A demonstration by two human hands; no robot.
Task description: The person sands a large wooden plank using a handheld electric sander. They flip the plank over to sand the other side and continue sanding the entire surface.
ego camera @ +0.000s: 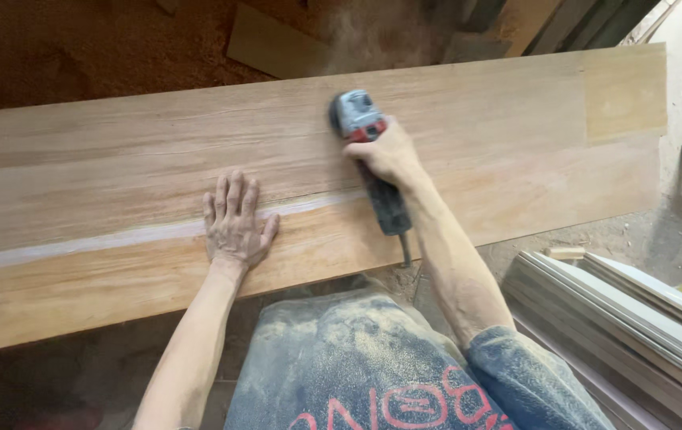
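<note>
We have a long, broad wooden plank (118, 159) lying across in front of us. Our left hand (233, 223) rests flat on it near the near edge, on a pale filler stripe (78, 245) running along the plank. To its right, further from us, our right hand (389, 153) grips a grey and red angle grinder (359, 119), its head on the plank. A stack of pale moulded strips (628, 318) lies lower right, beyond the plank's edge.

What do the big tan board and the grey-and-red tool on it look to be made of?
Big tan board: bare, unfinished wood, going by its grain streaks, with a pale filler-like seam. Grey-and-red handheld power tool, gripped by the right hand: likely a metal head and dusty plastic body.
</note>
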